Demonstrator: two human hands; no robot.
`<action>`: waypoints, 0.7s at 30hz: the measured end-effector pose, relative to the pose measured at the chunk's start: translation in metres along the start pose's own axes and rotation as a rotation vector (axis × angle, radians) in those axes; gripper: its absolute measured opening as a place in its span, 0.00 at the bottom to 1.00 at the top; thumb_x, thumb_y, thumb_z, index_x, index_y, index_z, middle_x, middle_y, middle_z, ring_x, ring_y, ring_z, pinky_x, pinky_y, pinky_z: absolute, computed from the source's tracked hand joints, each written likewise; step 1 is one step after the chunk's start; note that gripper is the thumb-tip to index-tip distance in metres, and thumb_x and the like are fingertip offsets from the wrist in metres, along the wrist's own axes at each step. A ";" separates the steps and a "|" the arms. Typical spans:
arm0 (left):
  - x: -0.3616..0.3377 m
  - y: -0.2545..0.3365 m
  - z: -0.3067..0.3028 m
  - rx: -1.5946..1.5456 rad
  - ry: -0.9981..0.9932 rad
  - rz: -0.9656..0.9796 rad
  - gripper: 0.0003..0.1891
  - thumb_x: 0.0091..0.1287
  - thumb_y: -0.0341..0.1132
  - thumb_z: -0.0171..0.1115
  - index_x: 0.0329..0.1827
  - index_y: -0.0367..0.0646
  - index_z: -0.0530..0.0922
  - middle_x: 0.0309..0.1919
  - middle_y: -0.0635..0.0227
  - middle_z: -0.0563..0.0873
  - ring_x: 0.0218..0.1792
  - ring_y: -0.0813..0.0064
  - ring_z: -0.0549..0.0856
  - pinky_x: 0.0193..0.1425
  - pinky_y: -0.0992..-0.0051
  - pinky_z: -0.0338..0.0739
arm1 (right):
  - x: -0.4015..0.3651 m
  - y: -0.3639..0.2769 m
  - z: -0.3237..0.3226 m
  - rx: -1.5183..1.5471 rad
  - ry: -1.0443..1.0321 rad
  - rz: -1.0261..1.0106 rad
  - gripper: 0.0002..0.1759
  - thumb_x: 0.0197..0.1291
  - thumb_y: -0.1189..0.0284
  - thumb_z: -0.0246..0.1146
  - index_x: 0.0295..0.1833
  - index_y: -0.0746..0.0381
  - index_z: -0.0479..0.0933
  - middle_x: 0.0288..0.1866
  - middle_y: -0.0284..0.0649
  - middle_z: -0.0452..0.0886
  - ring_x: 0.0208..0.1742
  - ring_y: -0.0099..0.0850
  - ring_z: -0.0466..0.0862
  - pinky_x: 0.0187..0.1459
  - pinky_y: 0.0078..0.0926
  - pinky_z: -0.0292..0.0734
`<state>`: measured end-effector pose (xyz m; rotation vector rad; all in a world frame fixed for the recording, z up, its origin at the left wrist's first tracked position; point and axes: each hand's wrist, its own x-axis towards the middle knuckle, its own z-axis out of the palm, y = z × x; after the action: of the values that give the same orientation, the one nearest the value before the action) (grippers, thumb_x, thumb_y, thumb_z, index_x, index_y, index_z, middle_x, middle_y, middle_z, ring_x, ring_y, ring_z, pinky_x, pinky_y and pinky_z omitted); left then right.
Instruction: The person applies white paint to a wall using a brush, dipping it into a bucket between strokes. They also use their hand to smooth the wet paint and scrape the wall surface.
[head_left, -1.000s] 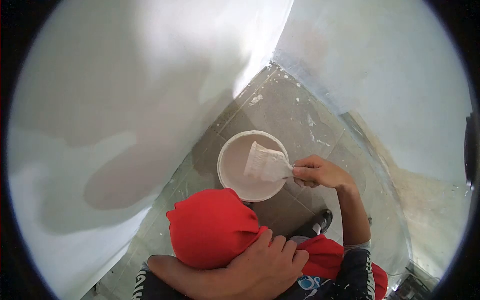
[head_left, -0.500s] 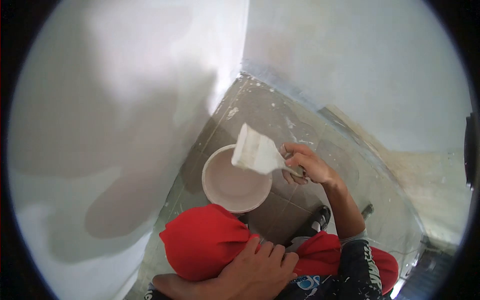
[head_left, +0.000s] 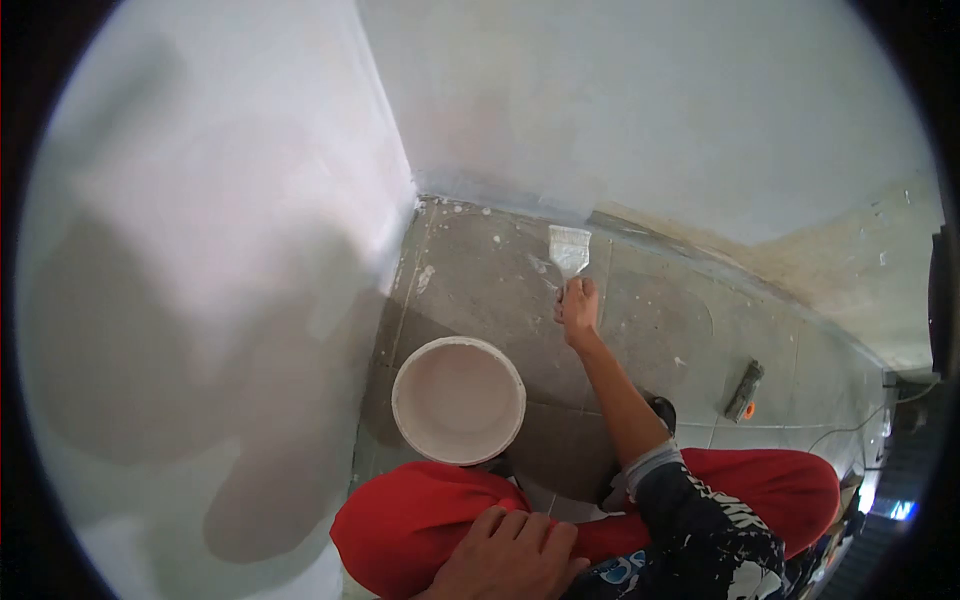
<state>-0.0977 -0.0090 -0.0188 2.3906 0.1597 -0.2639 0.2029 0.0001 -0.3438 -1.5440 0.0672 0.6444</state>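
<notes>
My right hand [head_left: 577, 305] is closed around the handle of a wide flat paintbrush [head_left: 570, 248], coated in white. The arm reaches forward, and the bristles point away from me, close to the foot of the far wall. My left hand [head_left: 510, 555] lies with its fingers spread over my bent knee [head_left: 415, 525], which is in red trousers. Between that knee and the wall on the left stands a round white bucket [head_left: 459, 343] with pale paint-like liquid inside.
The left wall [head_left: 250, 180] and the far wall [head_left: 640, 110] meet in a corner ahead. White spatters mark the grey tiled floor [head_left: 480, 290]. A dark tool with an orange end [head_left: 744, 390] lies to the right, near a thin cable [head_left: 860, 427].
My right hand has carried the paintbrush from over the bucket forward toward the far wall's base. The view has shifted, while my left hand stays on the knee.
</notes>
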 end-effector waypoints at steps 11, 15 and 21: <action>0.002 0.001 0.002 -0.014 0.000 -0.001 0.19 0.69 0.48 0.61 0.48 0.40 0.77 0.45 0.54 0.83 0.52 0.55 0.81 0.63 0.57 0.70 | 0.040 0.003 0.022 0.028 0.048 0.114 0.12 0.71 0.65 0.49 0.42 0.64 0.64 0.30 0.37 0.69 0.22 0.25 0.69 0.19 0.27 0.60; 0.001 0.001 0.004 -0.010 -0.016 -0.022 0.19 0.70 0.48 0.60 0.50 0.40 0.77 0.47 0.54 0.82 0.53 0.54 0.80 0.64 0.56 0.69 | 0.051 0.015 0.029 0.135 0.030 0.151 0.13 0.70 0.64 0.50 0.42 0.64 0.65 0.30 0.38 0.70 0.22 0.26 0.70 0.18 0.28 0.62; 0.003 0.005 -0.001 -0.041 -0.107 -0.066 0.19 0.71 0.47 0.59 0.53 0.39 0.77 0.49 0.53 0.82 0.56 0.54 0.79 0.67 0.56 0.67 | 0.051 0.022 0.035 0.047 0.101 0.110 0.14 0.69 0.64 0.51 0.42 0.65 0.66 0.28 0.39 0.70 0.20 0.27 0.70 0.18 0.30 0.64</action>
<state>-0.0936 -0.0115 -0.0156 2.3268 0.1931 -0.4148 0.2239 0.0483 -0.3832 -1.5350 0.2432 0.6462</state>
